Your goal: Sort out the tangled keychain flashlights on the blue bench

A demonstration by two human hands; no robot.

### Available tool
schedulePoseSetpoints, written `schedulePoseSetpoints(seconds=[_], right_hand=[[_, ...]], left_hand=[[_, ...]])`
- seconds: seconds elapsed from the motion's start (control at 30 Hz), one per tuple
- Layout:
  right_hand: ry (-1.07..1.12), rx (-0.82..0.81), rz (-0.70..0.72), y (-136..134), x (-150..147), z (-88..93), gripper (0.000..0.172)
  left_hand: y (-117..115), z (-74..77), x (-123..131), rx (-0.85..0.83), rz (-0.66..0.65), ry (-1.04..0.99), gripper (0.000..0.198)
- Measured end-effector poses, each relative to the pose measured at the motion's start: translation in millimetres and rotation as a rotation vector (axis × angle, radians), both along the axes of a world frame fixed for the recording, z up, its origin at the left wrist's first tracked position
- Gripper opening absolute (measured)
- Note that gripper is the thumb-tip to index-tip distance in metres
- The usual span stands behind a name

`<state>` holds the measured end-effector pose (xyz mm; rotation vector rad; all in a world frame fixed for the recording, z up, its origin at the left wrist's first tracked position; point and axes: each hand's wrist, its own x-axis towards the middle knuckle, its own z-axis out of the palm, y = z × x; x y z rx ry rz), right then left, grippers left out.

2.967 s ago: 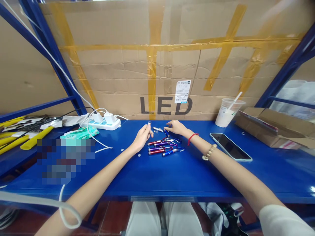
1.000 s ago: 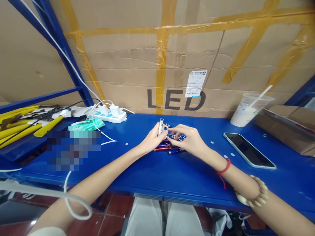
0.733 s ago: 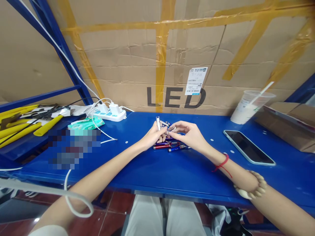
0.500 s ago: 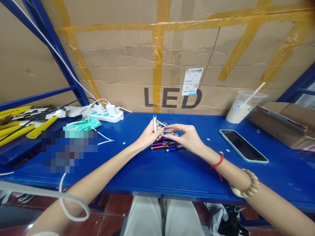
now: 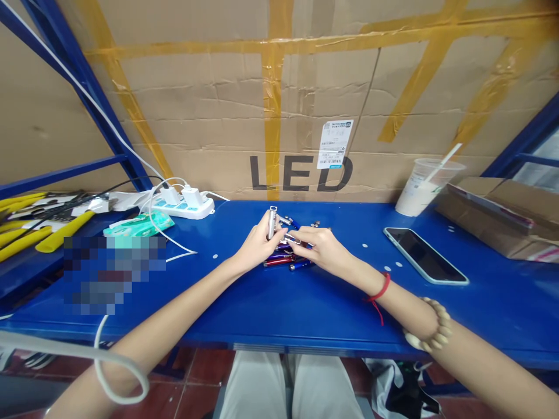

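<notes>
Since three seconds ago, the left hand (image 5: 261,243) and the right hand (image 5: 325,251) have moved closer together. At the back is a big brown box (image 5: 209,116) with yellow tape (image 5: 271,87) and the letters LED (image 5: 296,173). In front of it is the blue surface (image 5: 279,311). On the right sits a small box (image 5: 493,224) with its top open. Near it are a phone (image 5: 425,256), lying with its dark side up, and a cup (image 5: 413,195) with a straw (image 5: 444,162). Over on the left is a white plug strip (image 5: 186,208). Near the middle, the left fingers and thumb pinch a silver tube (image 5: 272,222), which stands up with its top poking out. The right fingers are bent in, with their tips just by the left thumb; I cannot tell if they pinch anything. Red, purple and blue pens (image 5: 279,263) lie in a heap on the surface, under and beside the hands. Smallest are the white dots (image 5: 365,245) near the phone.
</notes>
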<state>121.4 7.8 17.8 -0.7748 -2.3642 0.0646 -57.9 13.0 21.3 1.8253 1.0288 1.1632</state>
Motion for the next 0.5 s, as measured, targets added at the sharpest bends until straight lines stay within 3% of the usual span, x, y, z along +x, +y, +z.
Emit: schedulePoseSetpoints(seconds=[0.1,0.3,0.5], right_hand=[[0.042,-0.012,-0.031,2.5,1.2,0.5,0.025],[0.341,0.052,-0.249,0.6,3.4,12.5,0.027],[0.358,0.003,-0.226,-7.8,-3.7,12.8,0.028]], left_hand=[[-2.0,1.7,-1.5,0.082,-0.045,0.112,0.022],[-2.4,-2.1,-4.2,0.046,-0.083,0.206,0.031],[-3.9,-1.4,-1.6,0.154,-0.017,0.372,0.019]])
